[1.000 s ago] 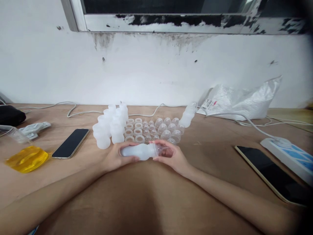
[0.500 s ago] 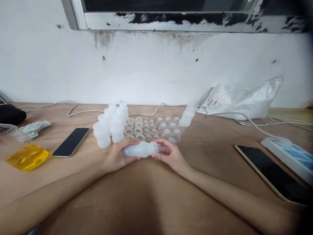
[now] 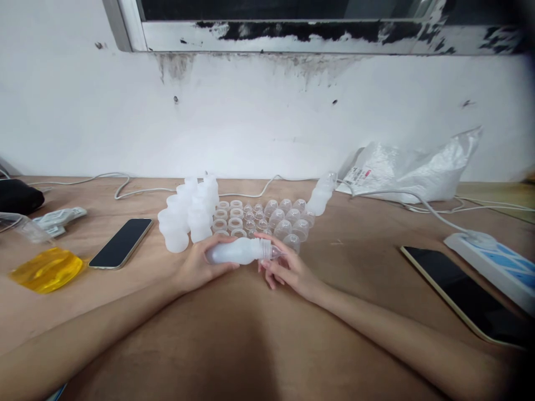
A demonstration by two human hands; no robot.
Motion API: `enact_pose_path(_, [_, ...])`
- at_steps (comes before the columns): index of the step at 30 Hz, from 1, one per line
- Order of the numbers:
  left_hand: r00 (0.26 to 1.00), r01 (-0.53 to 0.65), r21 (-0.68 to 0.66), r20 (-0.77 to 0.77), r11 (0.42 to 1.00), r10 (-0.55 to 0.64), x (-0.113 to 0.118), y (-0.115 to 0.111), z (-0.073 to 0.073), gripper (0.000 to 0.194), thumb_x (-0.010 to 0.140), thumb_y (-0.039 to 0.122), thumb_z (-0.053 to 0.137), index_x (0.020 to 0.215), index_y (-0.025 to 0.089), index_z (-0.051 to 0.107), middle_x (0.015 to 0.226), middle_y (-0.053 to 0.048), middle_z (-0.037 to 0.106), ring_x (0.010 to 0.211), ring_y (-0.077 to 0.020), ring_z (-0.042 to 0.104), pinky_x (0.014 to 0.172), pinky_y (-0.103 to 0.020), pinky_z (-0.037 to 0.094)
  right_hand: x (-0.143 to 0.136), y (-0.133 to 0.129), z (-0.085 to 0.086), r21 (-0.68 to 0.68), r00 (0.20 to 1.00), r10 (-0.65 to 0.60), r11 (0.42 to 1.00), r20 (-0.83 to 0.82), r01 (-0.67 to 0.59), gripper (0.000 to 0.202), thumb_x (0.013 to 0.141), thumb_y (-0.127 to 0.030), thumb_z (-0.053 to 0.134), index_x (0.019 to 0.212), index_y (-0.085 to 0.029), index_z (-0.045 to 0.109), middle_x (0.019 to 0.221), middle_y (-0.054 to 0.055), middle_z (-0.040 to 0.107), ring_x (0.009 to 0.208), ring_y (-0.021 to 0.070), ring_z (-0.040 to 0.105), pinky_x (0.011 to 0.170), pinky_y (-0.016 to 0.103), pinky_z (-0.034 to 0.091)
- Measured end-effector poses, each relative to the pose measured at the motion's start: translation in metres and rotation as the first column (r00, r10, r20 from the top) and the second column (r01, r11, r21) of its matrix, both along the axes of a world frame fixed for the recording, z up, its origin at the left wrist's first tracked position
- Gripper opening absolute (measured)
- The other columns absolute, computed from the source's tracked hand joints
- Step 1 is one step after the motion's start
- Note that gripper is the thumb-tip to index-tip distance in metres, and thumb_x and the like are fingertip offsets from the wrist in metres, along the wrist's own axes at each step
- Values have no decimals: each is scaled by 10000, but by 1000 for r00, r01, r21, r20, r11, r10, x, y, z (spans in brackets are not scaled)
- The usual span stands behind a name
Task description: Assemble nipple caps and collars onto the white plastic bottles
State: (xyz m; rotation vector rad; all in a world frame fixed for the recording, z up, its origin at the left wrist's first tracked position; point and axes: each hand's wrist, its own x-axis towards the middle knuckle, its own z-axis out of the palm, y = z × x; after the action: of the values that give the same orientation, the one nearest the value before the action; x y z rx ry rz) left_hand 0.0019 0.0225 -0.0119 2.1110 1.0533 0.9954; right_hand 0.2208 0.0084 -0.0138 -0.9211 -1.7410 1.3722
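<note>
Over the bench (image 3: 359, 262), head view: the left hand (image 3: 200, 264) holds a translucent bottle (image 3: 234, 252) sideways, its grip wrapped around the body. At the bottle's clear tip (image 3: 276, 252), the right hand (image 3: 295, 274) has fingers partly curled; whether this grip pinches cannot be told. Behind: rings (image 3: 221, 224) and domed caps (image 3: 282, 228).

You face a white wall (image 3: 251, 133) on the far side, pocked with small dark holes (image 3: 176, 100) and streaked with grimy stains (image 3: 178, 65) beneath a window (image 3: 251, 10); its panes look dark to you, its pale frame (image 3: 267, 45) patched with black; your brown table (image 3: 355, 323) stretches from near to far; a soft shadow (image 3: 254, 356) darkens its near middle.
</note>
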Motion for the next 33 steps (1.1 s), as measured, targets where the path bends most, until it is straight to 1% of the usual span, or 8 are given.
enact_pose_path(5, [1000, 25, 5, -2, 1000, -25, -1, 0, -1, 423, 690, 333, 652, 1070, 208, 516, 1121, -51, 572, 1066, -218, 512, 911, -370, 406, 0, 1, 1, 16, 999, -30, 999, 14, 29, 548, 787, -385, 521, 1284, -238, 343, 685, -28, 528, 452, 60, 443, 430, 200, 311])
enact_pose_path(9, [999, 37, 3, 3, 999, -37, -1, 0, -2, 417, 688, 321, 655, 1067, 211, 519, 1129, -51, 566, 1075, -218, 504, 925, -383, 397, -2, 2, 3, 134, 987, -154, 980, 34, 148, 506, 724, -386, 593, 1201, -257, 487, 917, 29, 510, 626, 94, 483, 471, 205, 364])
enact_pose_path(11, [1000, 24, 1, -3, 1000, -24, -1, 0, -2, 410, 691, 323, 653, 1065, 216, 523, 1128, -49, 566, 1073, -222, 504, 927, -395, 394, -4, 3, 4, 123, 981, -194, 973, -2, 193, 524, 689, -381, 625, 1182, -262, 496, 961, 32, 500, 617, 93, 490, 461, 209, 376])
enact_pose_path(14, [1000, -1, 1, -8, 1000, 1, 0, 0, -1, 404, 692, 328, 650, 1059, 214, 529, 1125, -52, 569, 1074, -231, 503, 923, -405, 395, -9, 4, 3, 30, 974, -224, 974, -44, 225, 474, 682, -387, 627, 1107, -229, 491, 717, -19, 539, 453, 66, 443, 393, 196, 337])
enact_pose_path(17, [1000, 14, 12, -13, 1000, -14, 1, -1, 1, 403, 694, 316, 649, 1061, 197, 530, 1108, -56, 576, 1055, -216, 516, 915, -377, 405, -11, 4, 1, 3, 970, -241, 970, -26, 241, 297, 721, -436, 568, 873, -201, 469, 482, -81, 462, 343, 55, 393, 333, 172, 263])
enact_pose_path(21, [1000, 13, 5, -9, 1000, -13, 2, 0, 1, 404, 690, 318, 653, 1055, 194, 533, 1099, -54, 584, 1040, -209, 525, 906, -360, 412, -9, 2, -1, 16, 987, -159, 987, 14, 159, 303, 802, -488, 424, 733, -194, 398, 524, -66, 473, 320, 34, 399, 320, 161, 249])
enact_pose_path(24, [1000, -15, -30, 12, 999, 16, 1, 2, -1, 411, 688, 343, 650, 1057, 205, 534, 1100, -50, 585, 1038, -220, 527, 899, -372, 417, -6, 2, -2, 69, 992, -113, 992, 47, 110, 311, 794, -485, 443, 723, -184, 409, 571, -48, 486, 342, 41, 447, 328, 169, 274])
enact_pose_path(33, [1000, -30, 41, 5, 999, 30, 0, 1, -4, 402, 685, 322, 656, 1048, 205, 529, 1115, -51, 568, 1064, -216, 508, 922, -380, 398, -11, 6, -1, -27, 971, -197, 979, 139, 202, 390, 771, -512, 457, 587, -168, 446, 392, -69, 406, 255, 27, 320, 269, 164, 178])
